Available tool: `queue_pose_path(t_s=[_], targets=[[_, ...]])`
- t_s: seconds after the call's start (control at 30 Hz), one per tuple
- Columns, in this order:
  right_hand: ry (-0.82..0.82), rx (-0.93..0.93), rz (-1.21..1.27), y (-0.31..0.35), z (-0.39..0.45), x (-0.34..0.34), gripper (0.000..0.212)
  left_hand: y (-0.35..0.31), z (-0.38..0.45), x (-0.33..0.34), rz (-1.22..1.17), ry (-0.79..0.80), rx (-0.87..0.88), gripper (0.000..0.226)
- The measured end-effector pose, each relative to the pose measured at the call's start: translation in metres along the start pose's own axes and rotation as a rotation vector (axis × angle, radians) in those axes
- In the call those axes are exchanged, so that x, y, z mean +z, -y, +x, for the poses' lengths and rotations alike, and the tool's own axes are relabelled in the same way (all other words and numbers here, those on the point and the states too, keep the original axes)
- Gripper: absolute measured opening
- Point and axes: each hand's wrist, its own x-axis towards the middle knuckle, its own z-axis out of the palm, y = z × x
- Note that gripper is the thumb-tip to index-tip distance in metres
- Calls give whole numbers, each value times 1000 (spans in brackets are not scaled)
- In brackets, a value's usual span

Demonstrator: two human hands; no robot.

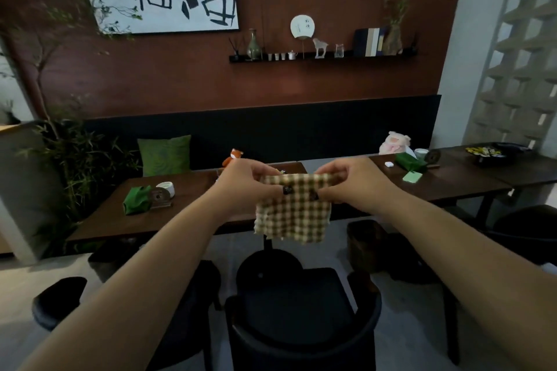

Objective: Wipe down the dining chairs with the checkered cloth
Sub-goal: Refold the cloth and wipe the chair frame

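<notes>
We pinch the checkered cloth (294, 208) taut between left hand (247, 187) and right hand (352, 182), readying it, and next must lower it onto the dining chair (301, 310) below.

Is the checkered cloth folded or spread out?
Mostly spread: the checkered cloth hangs as a flat panel from the left hand and right hand; top edge slightly bunched.

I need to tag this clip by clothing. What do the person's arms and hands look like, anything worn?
Both forearms are bare, no sleeves, watch or bracelet in view. The left hand and right hand wear no gloves; each thumbnail that shows carries dark polish with a pale pattern.
</notes>
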Motion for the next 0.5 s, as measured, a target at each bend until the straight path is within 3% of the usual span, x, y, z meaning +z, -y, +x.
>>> queue_pose_path(t_s=[0.13,0.3,0.4,0.5], targets=[[-21,-140,-259,45,31,-18,11,-22,18,-27,136,-154,97,11],[-64,-167,-231,77,55,-31,8,-36,32,-54,126,-240,173,22],[-72,-159,-83,69,55,-21,9,-27,33,-56,42,-197,188,25],[-84,-168,-54,43,52,2,6,-1,34,-42,-28,-50,175,24]])
